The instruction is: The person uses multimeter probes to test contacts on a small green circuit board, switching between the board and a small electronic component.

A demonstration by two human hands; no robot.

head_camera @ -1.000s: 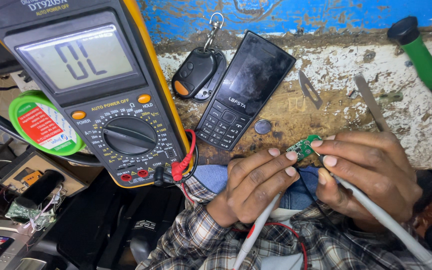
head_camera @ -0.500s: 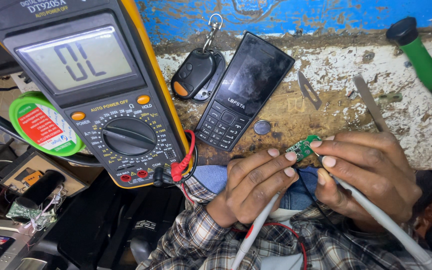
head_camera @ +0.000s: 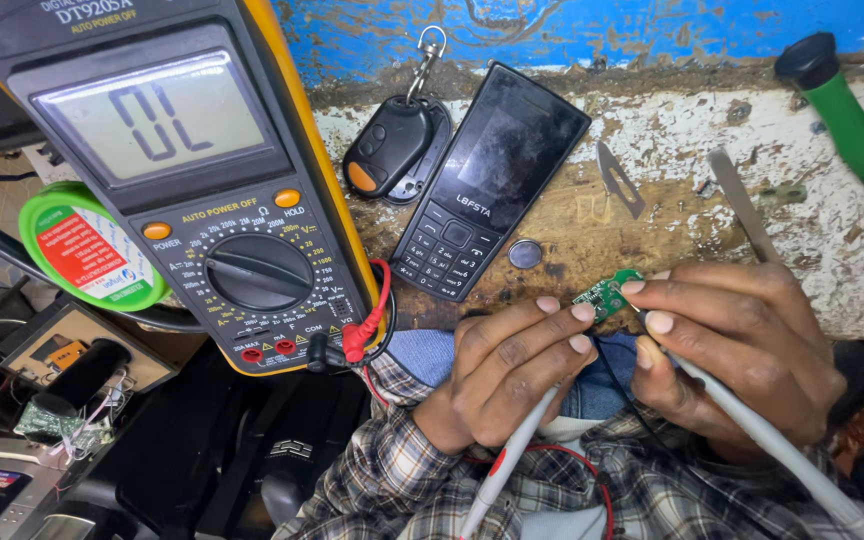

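Board: the small green circuit board (head_camera: 607, 296) is being held above the near edge of the surface (head_camera: 852, 250), pinched between the fingertips of both hands.
Left hand: the left hand (head_camera: 512, 375) is gripping a grey test probe (head_camera: 512, 460); its fingers (head_camera: 580, 312) are closed together, clamped on the probe and pressing against the board's left edge.
Right hand: the right hand (head_camera: 742, 350) is holding a second grey probe (head_camera: 762, 435); its fingers (head_camera: 635, 288) are clamped on the board's right edge and on the probe shaft.
Meter: the yellow multimeter (head_camera: 192, 170) is standing to the left of the fingers, leads plugged in, dial set, display showing an over-limit reading — no measured value is registering.
Done so far: the black key fob (head_camera: 387, 145) is lying beyond the fingers, apparently opened; the coin cell (head_camera: 525, 253) is lying just beyond the board, apart from it.
Left to do: judging by the display, a usable reading is not yet being obtained — probing is under way, not finished.
Nearby: a black keypad phone (head_camera: 487, 180), a scalpel blade (head_camera: 619, 178) and a green-handled tool (head_camera: 842, 115) are lying beyond the fingers, untouched.
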